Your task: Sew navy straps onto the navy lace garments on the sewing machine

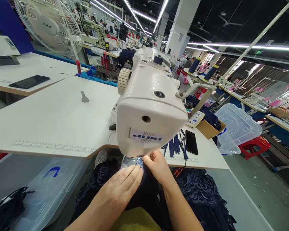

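Observation:
A white JUKI sewing machine (151, 106) fills the middle, its head hiding the needle area. Just below it, a piece of navy lace fabric (140, 162) lies on the machine bed (127, 162). My left hand (121, 183) is over the fabric, fingers together and bent down onto it, thumb hidden. My right hand (157, 165) pinches the fabric close by, thumb and forefinger closed at the machine's lower edge. More ruffled navy fabric (199, 195) hangs over my lap and to the right.
Navy strips (175, 147) and a black phone (191, 142) lie right of the machine. On the left tabletop (50, 118) rests a small metal piece (84, 97). A clear plastic bin (50, 192) stands lower left; a fan (49, 27) stands behind. A cardboard box (208, 126) holds navy fabric.

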Motion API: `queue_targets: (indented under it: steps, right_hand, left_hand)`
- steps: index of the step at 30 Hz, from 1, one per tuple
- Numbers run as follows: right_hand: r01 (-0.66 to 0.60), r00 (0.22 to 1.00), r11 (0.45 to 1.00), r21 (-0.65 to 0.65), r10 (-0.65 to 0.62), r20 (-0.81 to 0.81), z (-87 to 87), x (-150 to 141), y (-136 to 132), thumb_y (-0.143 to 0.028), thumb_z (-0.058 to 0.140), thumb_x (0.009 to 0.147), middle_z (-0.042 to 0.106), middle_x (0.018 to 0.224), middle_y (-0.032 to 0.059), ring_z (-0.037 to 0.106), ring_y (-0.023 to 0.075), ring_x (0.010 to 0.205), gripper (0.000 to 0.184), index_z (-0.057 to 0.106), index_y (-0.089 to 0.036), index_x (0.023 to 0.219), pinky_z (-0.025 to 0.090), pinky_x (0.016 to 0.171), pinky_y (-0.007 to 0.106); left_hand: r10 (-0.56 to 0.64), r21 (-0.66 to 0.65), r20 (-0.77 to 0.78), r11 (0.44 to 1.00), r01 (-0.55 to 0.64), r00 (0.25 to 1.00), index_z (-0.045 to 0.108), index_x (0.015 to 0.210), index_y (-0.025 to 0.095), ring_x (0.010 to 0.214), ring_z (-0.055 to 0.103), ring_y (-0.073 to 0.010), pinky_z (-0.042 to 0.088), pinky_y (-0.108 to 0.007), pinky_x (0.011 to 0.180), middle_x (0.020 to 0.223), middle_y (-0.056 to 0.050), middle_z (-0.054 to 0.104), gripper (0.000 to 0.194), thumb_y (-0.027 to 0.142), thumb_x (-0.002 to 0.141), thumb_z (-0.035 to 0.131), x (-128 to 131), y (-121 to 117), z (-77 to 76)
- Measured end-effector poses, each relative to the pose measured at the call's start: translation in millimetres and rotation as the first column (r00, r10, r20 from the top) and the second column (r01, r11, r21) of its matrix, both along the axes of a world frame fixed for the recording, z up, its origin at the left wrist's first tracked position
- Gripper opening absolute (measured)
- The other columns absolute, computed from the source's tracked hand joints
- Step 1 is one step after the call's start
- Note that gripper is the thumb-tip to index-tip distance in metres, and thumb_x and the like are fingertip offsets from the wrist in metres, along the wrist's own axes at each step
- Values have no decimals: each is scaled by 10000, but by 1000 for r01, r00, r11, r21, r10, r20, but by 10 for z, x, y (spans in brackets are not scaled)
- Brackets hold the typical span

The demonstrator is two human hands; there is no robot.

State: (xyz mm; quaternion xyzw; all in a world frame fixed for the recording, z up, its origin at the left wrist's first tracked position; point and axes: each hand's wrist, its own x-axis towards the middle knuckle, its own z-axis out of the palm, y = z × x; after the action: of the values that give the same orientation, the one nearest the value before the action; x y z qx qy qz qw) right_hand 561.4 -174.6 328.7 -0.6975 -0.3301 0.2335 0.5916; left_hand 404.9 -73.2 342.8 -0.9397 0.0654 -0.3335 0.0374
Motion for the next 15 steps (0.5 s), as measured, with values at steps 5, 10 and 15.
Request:
queue_targets:
  steps: [5, 10, 15]
  right_hand:
    - [33, 984, 994, -102, -14, 178, 114, 62, 48, -204, 530, 809, 554, 645, -33, 546, 145, 668, 79, 592, -189, 763, 470, 742, 276]
    - [24, 943, 988, -154, 29, 330, 135, 150, 146, -167, 528, 795, 641, 642, 4, 612, 197, 775, 144, 668, -194, 771, 489, 786, 301]
    - [-71, 903, 990, -121, 116, 413, 133, 158, 220, -138, 463, 810, 718, 843, 40, 636, 207, 877, 266, 706, -195, 900, 506, 818, 294]
  left_hand:
    - [114, -83, 84, 991, -107, 990, 596, 1167, 165, 1075, 573, -166, 386, -318, 1002, 1127, -40, 670, 378, 59, 904, 346, 76, -104, -205]
    - [225, -24, 109, 974, -223, 968, 573, 1195, 102, 1043, 588, -229, 396, -380, 967, 1144, -96, 659, 370, 36, 866, 415, 143, -214, -309]
    - [265, -41, 104, 964, -262, 959, 573, 1184, 99, 1025, 599, -228, 398, -364, 948, 1118, -92, 675, 351, 55, 863, 438, 156, -249, -270]
